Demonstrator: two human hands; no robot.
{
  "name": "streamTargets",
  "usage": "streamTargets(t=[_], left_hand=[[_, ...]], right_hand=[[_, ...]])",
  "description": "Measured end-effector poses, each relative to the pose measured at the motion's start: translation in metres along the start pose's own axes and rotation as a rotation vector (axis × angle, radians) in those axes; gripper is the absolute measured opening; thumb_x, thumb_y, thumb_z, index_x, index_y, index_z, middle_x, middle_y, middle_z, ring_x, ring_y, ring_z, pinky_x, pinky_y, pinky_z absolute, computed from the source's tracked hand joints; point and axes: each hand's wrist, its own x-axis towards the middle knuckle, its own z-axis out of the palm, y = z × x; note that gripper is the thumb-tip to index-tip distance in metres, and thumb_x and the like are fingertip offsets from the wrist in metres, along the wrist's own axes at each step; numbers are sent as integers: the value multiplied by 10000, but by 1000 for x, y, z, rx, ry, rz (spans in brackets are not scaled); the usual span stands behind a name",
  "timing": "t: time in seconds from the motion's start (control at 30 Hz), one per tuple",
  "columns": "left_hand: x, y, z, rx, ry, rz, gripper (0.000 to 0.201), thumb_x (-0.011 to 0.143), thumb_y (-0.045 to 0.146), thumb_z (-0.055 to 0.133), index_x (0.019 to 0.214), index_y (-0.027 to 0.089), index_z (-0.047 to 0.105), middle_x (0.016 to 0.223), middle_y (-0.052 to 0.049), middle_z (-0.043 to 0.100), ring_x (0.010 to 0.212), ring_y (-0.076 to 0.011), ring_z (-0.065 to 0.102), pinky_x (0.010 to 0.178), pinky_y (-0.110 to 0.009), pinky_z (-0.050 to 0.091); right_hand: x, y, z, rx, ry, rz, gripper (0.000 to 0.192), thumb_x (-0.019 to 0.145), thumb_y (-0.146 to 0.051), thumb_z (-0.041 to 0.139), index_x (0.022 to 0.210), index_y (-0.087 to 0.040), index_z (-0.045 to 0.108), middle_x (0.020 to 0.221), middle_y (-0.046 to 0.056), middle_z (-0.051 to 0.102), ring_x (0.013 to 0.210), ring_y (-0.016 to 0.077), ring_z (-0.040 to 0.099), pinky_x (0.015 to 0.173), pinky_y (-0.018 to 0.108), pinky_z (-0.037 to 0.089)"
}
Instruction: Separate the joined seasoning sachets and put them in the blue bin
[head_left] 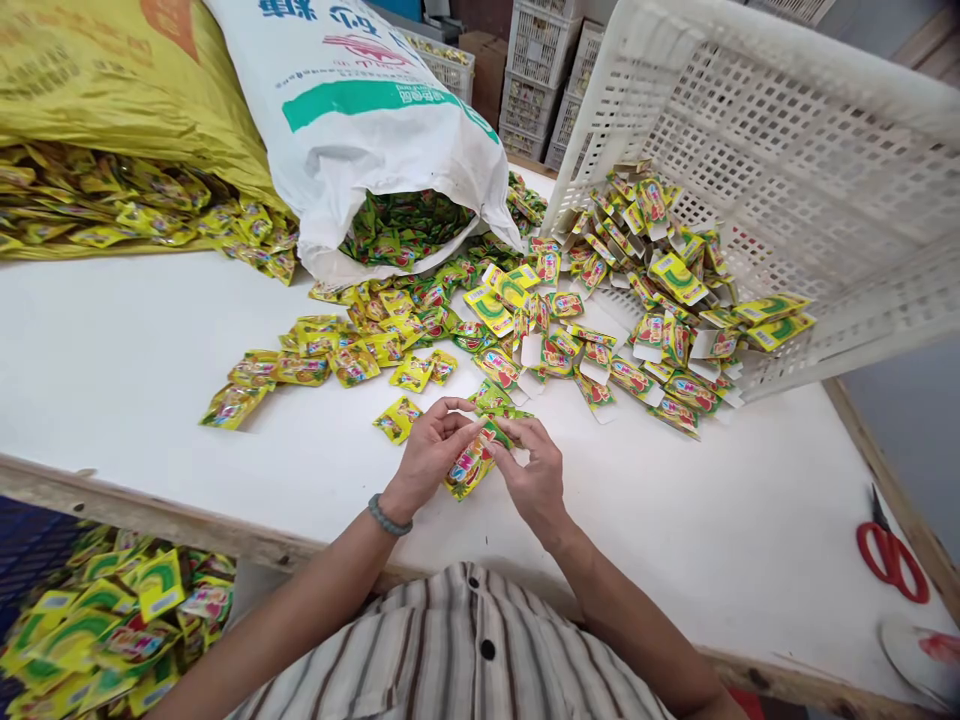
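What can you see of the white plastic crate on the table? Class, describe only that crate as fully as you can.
The white plastic crate is a large box of perforated lattice walls with a thick solid rim. It looks like rigid moulded plastic. It lies tipped on its side at the table's far right, open mouth facing the person. Yellow-green packets are piled in its mouth and spill onto the tabletop. Neither hand touches it; more white crates stand behind it.

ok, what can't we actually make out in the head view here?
- Packet between left hand and right hand: fingers cover its ends, print too small to read.
- White sack: only packets at its mouth show, the rest is hidden inside.
- Scissors: blade tips blend into the table edge.
- Bin of packets below table: cut off by the frame's left and bottom edges.
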Motion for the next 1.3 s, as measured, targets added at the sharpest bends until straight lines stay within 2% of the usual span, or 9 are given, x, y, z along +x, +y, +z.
streamTargets(t=[0.2,0.33,0.47,0.57,0.67,0.83,1.07,1.2,1.3], left_hand=[[-3,3,-9,4,27,-15,459,678,407,796,987,209,519,604,63,620,468,-89,529,464,-191,407],[-7,8,-23,251,-254,-84,371,759,414,726,1008,204,548,583,60,597,451,-81,472,445,-190,337],[-4,16,-29,513,-451,-75,333,776,406,698,999,177,608,717,-12,677,642,-146,583,597,-253,434],[7,20,-34,547,-305,-13,334,779,427,676,986,171,620,816,-44,697,771,-185,616,716,-303,468],[18,20,-42,442,-69,29,380,738,458,701,971,170,618,819,-43,680,798,-197,623,748,-325,487],[17,18,-50,400,108,107,451,717,488,706,1014,162,614,865,-57,669,856,-213,631,813,-368,505],[12,17,-30,417,-50,202,711,663,433,786,1276,216,499,1259,-114,627,1196,-271,556,989,-426,454],[11,16,-29,159,-108,55,557,698,437,761,1136,174,541,1051,-93,711,972,-267,670,820,-390,545],[8,17,-37,57,-40,-34,540,679,435,779,1086,189,522,945,-56,723,817,-245,697,715,-377,564]], right_hand=[[-4,-5,3,4,46,-72,44,805,-215,672,813,-220,715,805,51,692,794,189,629,770,338,510],[-1,0,-1,18,-68,-3,139,830,-224,630,702,-206,683,660,14,650,632,150,579,633,280,480],[25,18,-11,-183,45,-40,194,851,-182,522,943,-199,692,880,56,696,820,187,611,756,311,493],[63,33,-22,-529,75,-165,443,792,-116,498,1217,-173,610,1173,110,647,1107,251,529,969,404,407],[103,43,-33,-821,-115,-188,716,727,-94,537,1428,-185,420,1426,112,480,1291,308,366,1020,465,318],[136,33,-44,-998,-279,-163,631,747,-210,632,1366,-226,508,1243,118,595,1140,331,451,913,467,338],[101,-23,-3,-559,-137,-172,601,754,-502,689,1256,-191,577,1039,93,619,911,225,564,830,357,436],[74,-22,15,-297,-261,68,519,816,-532,611,1216,-205,568,833,8,622,709,154,570,667,281,448],[55,-4,8,-548,-125,156,474,761,-529,670,1084,-186,614,872,47,629,794,204,577,721,323,430]])
